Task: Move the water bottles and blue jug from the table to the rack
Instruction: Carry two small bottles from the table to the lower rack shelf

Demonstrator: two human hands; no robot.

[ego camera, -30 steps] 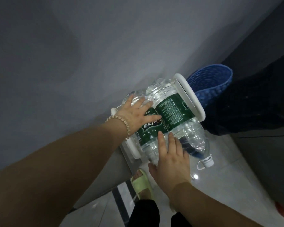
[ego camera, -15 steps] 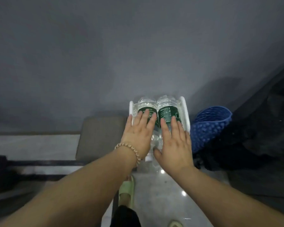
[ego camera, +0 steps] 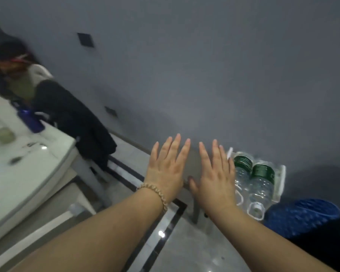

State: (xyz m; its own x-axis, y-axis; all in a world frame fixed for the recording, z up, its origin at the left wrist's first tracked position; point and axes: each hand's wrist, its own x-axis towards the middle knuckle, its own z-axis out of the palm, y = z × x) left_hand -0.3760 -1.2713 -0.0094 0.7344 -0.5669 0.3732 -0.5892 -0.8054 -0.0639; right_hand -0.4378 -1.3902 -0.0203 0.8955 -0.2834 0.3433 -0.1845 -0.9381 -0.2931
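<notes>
Both hands have come off the bottles and swung left. Left hand (ego camera: 165,169) and right hand (ego camera: 214,177) hang flat, fingers straight, holding nothing. Two water bottles (ego camera: 259,179) lie in the white rack (ego camera: 282,174). The blue jug (ego camera: 30,122) waits on the table (ego camera: 28,173) near its edge, so a rushed grab could knock it off.

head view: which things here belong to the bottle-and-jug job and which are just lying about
Job: water bottle and second water bottle, lying in the white rack; blue jug on the white table; left hand, right hand, both empty.

Lying about: jar on the table; black garment; blue perforated basket beside the rack.
</notes>
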